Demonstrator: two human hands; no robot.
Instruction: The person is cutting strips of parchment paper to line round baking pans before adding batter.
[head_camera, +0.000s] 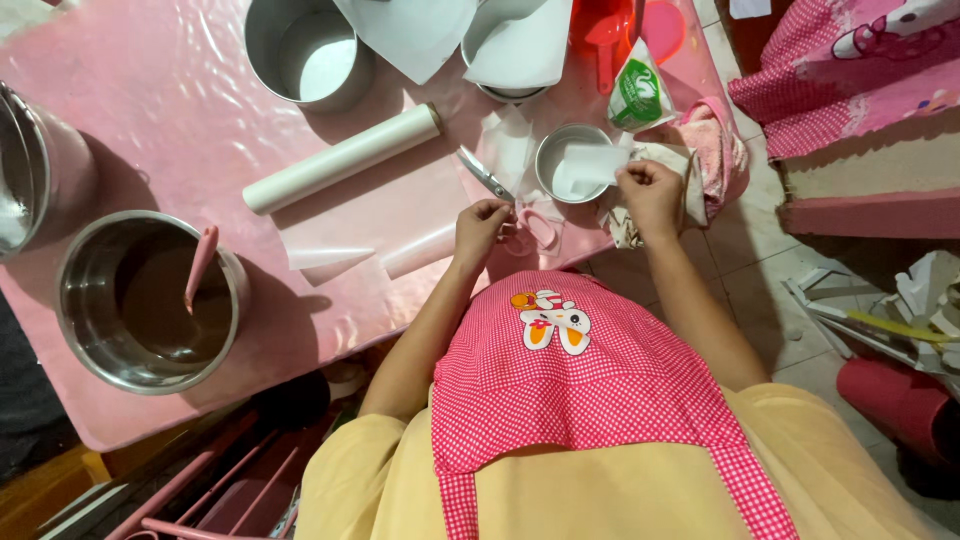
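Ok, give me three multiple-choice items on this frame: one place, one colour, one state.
1. Where is the roll of white paper?
A. on the pink table
B. on the floor
C. inside a tin

2. What colour are the handles of the scissors?
A. blue
B. pink
C. black

3. What does the right hand hold?
A. a spoon
B. nothing
C. a white paper piece

Answers: 1 A, it lies flat on the tabletop. 2 B, pink loops show by the left hand. 3 C, its fingers pinch the paper over the small round tin.

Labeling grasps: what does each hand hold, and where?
Left hand grips the scissors by the pink handles. Right hand pinches the white paper at its edge.
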